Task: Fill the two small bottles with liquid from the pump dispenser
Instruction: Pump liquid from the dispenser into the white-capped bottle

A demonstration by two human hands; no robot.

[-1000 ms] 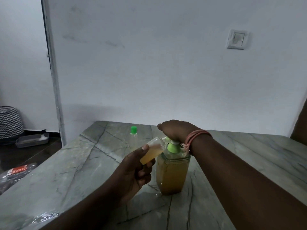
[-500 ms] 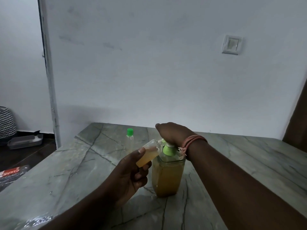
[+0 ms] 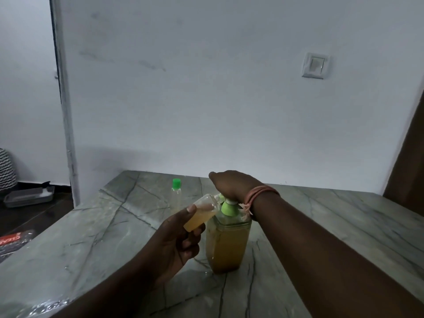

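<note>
A square pump dispenser (image 3: 227,245) full of amber liquid stands on the marble table (image 3: 332,221). My right hand (image 3: 232,185) lies palm down on its green pump head, which it covers. My left hand (image 3: 176,239) holds a small clear bottle (image 3: 200,214), tilted, its open mouth at the pump spout; amber liquid fills roughly its lower half. A second small clear bottle (image 3: 176,198) with a green cap stands upright behind, towards the wall, apart from both hands.
The table ends at a white wall behind and drops off on the left. On the floor at left lie a grey tray (image 3: 28,196), a patterned basket (image 3: 6,171) and a plastic packet (image 3: 13,241). A brown door edge (image 3: 410,161) is at right.
The view has shifted a little, so everything sits slightly left in the picture. Both hands keep their hold on the small bottle and the pump; the liquid level looks much the same.
</note>
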